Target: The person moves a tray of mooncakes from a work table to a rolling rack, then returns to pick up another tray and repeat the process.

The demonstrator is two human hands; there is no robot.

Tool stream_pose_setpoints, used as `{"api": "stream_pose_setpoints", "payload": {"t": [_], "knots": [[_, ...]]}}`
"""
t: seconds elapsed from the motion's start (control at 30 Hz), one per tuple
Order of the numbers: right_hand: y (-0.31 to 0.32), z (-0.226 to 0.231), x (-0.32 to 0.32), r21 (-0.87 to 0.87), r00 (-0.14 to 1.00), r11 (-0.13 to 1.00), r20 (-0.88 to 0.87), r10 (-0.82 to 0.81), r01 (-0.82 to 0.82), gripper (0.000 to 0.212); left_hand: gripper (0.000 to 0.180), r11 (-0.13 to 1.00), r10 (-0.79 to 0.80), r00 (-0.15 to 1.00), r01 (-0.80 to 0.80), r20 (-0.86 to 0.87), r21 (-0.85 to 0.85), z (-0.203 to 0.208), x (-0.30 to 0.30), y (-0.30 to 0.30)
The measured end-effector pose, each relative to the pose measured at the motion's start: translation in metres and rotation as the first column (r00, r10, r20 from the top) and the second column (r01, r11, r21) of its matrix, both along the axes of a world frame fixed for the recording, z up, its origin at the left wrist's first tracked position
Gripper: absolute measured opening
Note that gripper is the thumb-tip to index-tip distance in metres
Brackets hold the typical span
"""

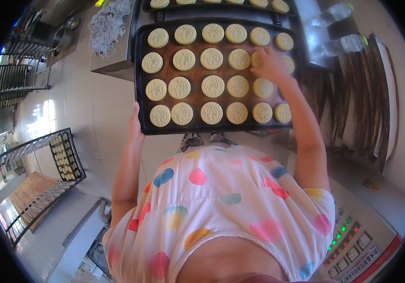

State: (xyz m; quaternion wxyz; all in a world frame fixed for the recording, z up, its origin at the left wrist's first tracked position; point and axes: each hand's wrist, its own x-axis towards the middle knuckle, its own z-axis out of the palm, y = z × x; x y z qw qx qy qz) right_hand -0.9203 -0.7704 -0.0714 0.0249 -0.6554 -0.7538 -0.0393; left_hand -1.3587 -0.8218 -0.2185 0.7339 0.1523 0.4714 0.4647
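The left hand [137, 123] grasps the black tray [197, 73] near its near-left corner; the right hand [276, 67] straddles a round pastry [256, 60], its fingers' grip indeterminable.

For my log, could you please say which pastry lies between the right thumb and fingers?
On the near tray, the fifth pastry from left, second-farthest row; only it sits between thumb and fingers of the right hand.

Black tray [197, 74]: here it is, I'm touching its near left corner, brown patches showing on its base!
Pale round cakes [212, 86]: four rows, scalloped edges, patterned faces up!
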Motion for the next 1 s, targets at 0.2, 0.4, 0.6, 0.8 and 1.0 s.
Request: {"api": "stream_pose_setpoints", "payload": {"t": [0.2, 0.4, 0.6, 0.8, 1.0], "knots": [[0.01, -0.004, 0.008, -0.063, 0.986, 0.992, 0.126, 0.113, -0.106, 0.061, 0.061, 1.0, 0.021, 0.999, -0.021, -0.031, -0.012, -0.002, 0.007, 0.002], [0.012, -0.009, 0.014, -0.023, 0.962, 0.992, 0.241, 0.13, -0.128, 0.059, 0.06, 1.0, 0.013, 1.0, -0.013, -0.021, -0.004, -0.005, 0.012, 0.007], [0.011, -0.005, 0.027, 0.095, 0.968, 0.994, 0.247, 0.036, -0.062, 0.055, 0.059, 0.999, 0.027, 0.998, -0.028, -0.054, -0.024, -0.007, 0.019, 0.009], [0.04, 0.002, 0.049, 0.277, 0.991, 0.96, 0.133, -0.004, -0.033, 0.058, 0.061, 0.998, 0.032, 0.994, -0.037, -0.108, -0.048, -0.001, 0.028, 0.009], [0.088, -0.002, 0.061, 0.151, 0.996, 0.988, 0.088, -0.035, 0.021, 0.063, 0.061, 0.997, 0.061, 0.99, -0.066, -0.129, -0.04, 0.0, 0.032, 0.011]]}}
